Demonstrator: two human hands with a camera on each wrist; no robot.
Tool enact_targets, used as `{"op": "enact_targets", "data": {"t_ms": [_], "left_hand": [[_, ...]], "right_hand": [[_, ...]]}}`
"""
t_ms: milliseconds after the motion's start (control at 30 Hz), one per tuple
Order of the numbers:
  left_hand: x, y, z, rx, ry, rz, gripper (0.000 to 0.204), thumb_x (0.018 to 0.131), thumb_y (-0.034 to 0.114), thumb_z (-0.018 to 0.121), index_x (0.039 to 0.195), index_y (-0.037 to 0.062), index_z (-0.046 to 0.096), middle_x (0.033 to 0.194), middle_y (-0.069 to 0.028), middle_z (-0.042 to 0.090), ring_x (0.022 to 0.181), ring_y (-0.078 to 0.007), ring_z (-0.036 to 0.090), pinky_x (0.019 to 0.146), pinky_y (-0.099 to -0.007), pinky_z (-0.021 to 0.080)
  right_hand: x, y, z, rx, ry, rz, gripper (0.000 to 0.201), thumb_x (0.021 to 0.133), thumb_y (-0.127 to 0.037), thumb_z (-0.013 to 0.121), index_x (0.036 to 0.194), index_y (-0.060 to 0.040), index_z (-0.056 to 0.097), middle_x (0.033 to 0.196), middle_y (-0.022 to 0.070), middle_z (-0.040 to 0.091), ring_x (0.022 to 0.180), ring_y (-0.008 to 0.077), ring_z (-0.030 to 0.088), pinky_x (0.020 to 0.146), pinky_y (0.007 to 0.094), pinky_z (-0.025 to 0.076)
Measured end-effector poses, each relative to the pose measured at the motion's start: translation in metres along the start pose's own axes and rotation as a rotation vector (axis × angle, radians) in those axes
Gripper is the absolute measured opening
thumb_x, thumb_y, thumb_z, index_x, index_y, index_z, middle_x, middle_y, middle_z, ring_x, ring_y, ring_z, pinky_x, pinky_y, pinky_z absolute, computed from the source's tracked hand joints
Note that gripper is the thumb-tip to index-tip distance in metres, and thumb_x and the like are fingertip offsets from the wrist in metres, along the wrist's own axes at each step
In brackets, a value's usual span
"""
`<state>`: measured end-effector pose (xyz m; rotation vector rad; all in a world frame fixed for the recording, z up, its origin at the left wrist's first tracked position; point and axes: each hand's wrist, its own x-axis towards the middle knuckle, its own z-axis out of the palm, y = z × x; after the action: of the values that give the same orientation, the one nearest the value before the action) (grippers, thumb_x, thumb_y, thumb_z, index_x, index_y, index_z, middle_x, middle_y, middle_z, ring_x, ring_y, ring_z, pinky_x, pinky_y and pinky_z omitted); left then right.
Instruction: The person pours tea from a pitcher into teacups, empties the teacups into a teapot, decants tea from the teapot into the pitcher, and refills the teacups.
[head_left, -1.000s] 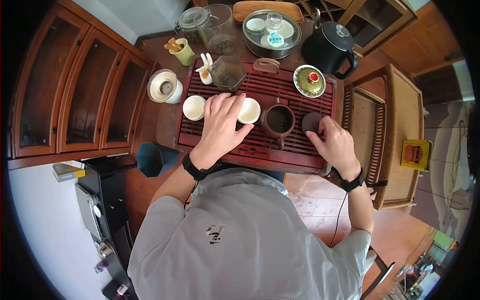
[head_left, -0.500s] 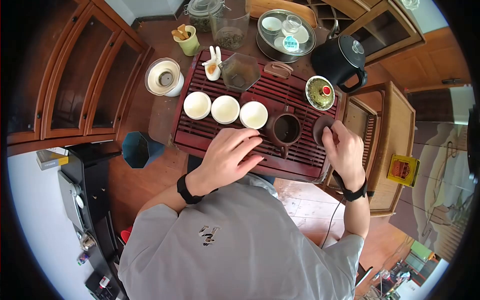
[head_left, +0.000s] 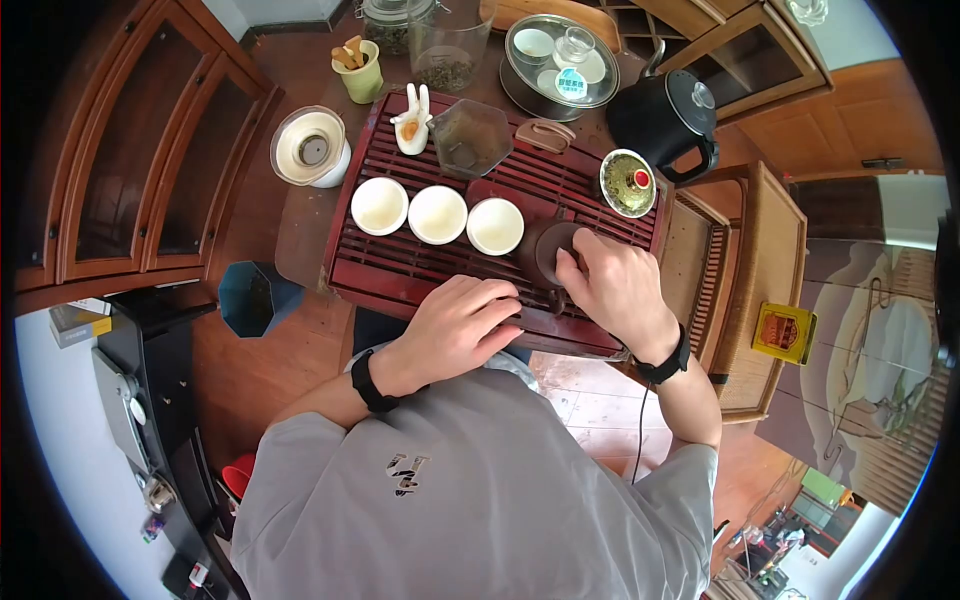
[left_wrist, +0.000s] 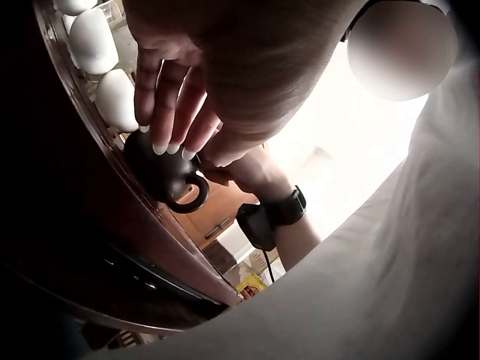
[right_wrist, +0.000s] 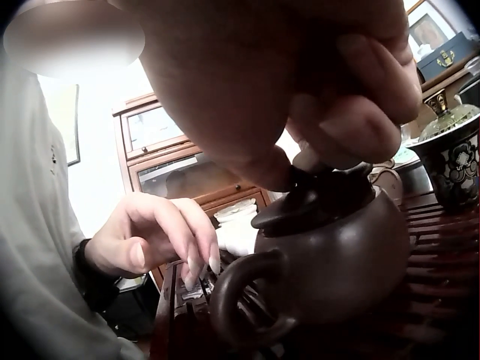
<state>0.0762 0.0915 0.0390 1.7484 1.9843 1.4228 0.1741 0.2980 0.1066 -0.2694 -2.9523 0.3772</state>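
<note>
A dark brown clay teapot (right_wrist: 337,255) stands on the slatted red tea tray (head_left: 375,275). My right hand (head_left: 618,295) pinches the knob of its round lid (head_left: 556,250) over the pot's mouth. In the right wrist view the lid sits tilted, its near edge raised above the rim. My left hand (head_left: 455,330) hovers by the tray's front edge, fingers relaxed and holding nothing, left of the teapot's handle (left_wrist: 196,196). Three white cups, the left (head_left: 380,205), middle (head_left: 437,214) and right (head_left: 495,226), line up beside the pot.
A patterned lidded bowl (head_left: 628,185) occupies the tray's back right, near a black kettle (head_left: 660,120). Behind the cups are a glass pitcher (head_left: 472,140) and a white hand-shaped ornament (head_left: 411,125). A white strainer cup (head_left: 312,148) stands left of the tray.
My right hand has lifted the lid from the tray's right side and carried it left onto the teapot. My left hand has drawn back from the cups toward the front edge.
</note>
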Motion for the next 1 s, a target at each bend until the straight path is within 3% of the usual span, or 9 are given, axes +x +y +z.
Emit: {"op": "enact_targets", "data": {"t_ms": [200,267,300,433,567,733,767,800,1000], "left_hand": [[0.006,-0.002,-0.003,0.012,0.013,0.008,0.033,0.074,0.011,0.082,0.104,0.0034,0.069,0.114,-0.0082,0.066,0.093,-0.0266,0.064,0.078,-0.0379,0.051],[0.012,0.0,-0.007,0.024,0.031,0.004,0.035,0.075,0.012,0.082,0.107,0.0034,0.069,0.116,-0.0082,0.066,0.096,-0.027,0.064,0.081,-0.0384,0.051],[0.015,0.002,-0.008,0.039,0.009,-0.006,0.041,0.076,0.014,0.081,0.114,0.0041,0.067,0.121,-0.009,0.063,0.103,-0.0281,0.062,0.087,-0.0401,0.05],[0.038,0.007,-0.01,0.086,-0.105,0.056,0.059,0.08,0.023,0.078,0.133,0.0075,0.059,0.139,-0.013,0.053,0.124,-0.0326,0.051,0.104,-0.0468,0.041],[0.047,0.003,0.006,0.139,-0.237,0.149,0.073,0.08,0.032,0.078,0.144,0.0101,0.051,0.154,-0.0207,0.039,0.139,-0.0394,0.04,0.113,-0.0529,0.033],[0.051,0.003,0.013,0.187,-0.256,0.142,0.064,0.089,0.039,0.068,0.14,0.0024,0.055,0.158,-0.0276,0.033,0.144,-0.0397,0.034,0.118,-0.0554,0.026],[0.049,0.001,0.016,0.196,-0.272,0.122,0.07,0.088,0.038,0.07,0.148,0.0091,0.048,0.161,-0.0237,0.028,0.145,-0.0402,0.032,0.117,-0.055,0.027],[0.049,0.002,0.016,0.2,-0.279,0.119,0.071,0.088,0.038,0.069,0.149,0.0089,0.047,0.162,-0.0234,0.028,0.146,-0.0401,0.032,0.117,-0.0552,0.026],[0.057,0.005,0.019,0.204,-0.287,0.122,0.075,0.09,0.039,0.068,0.151,0.0043,0.042,0.162,-0.0233,0.027,0.146,-0.04,0.03,0.119,-0.0545,0.025]], "right_hand": [[-0.013,-0.003,-0.001,0.05,0.036,0.112,0.032,0.088,-0.029,0.076,0.076,-0.0062,0.056,0.059,0.0094,0.06,0.052,0.0316,0.062,0.049,0.0418,0.05],[-0.032,-0.009,-0.005,0.13,0.078,0.359,0.042,0.08,-0.035,0.084,0.072,-0.0065,0.054,0.058,0.0085,0.057,0.051,0.031,0.06,0.049,0.0399,0.048],[-0.041,-0.011,0.0,0.184,0.068,0.453,0.045,0.074,-0.035,0.089,0.071,-0.006,0.055,0.057,0.0071,0.056,0.049,0.0263,0.058,0.049,0.0367,0.047],[-0.062,-0.02,0.022,0.412,0.083,0.661,0.035,0.076,-0.026,0.088,0.083,-0.0027,0.063,0.062,0.0045,0.062,0.054,0.0148,0.059,0.052,0.0306,0.049],[-0.063,-0.035,0.031,0.495,0.228,0.616,0.016,0.083,-0.009,0.074,0.092,0.0023,0.067,0.086,0.011,0.066,0.063,0.0187,0.064,0.059,0.032,0.052],[-0.072,-0.035,0.057,0.592,0.339,0.575,0.014,0.088,-0.008,0.071,0.091,0.0052,0.067,0.101,0.0146,0.06,0.07,0.0224,0.063,0.06,0.0332,0.051],[-0.073,-0.036,0.06,0.628,0.365,0.572,0.014,0.089,-0.008,0.07,0.092,0.0057,0.067,0.105,0.0157,0.059,0.075,0.024,0.064,0.061,0.0337,0.051],[-0.075,-0.036,0.059,0.575,0.332,0.579,0.015,0.091,-0.008,0.068,0.093,0.0066,0.067,0.111,0.0183,0.058,0.091,0.0289,0.064,0.071,0.0368,0.053],[-0.073,-0.035,0.061,0.502,0.495,0.592,0.013,0.095,-0.003,0.058,0.098,0.0082,0.066,0.126,0.0241,0.058,0.114,0.0372,0.06,0.096,0.0414,0.049]]}}
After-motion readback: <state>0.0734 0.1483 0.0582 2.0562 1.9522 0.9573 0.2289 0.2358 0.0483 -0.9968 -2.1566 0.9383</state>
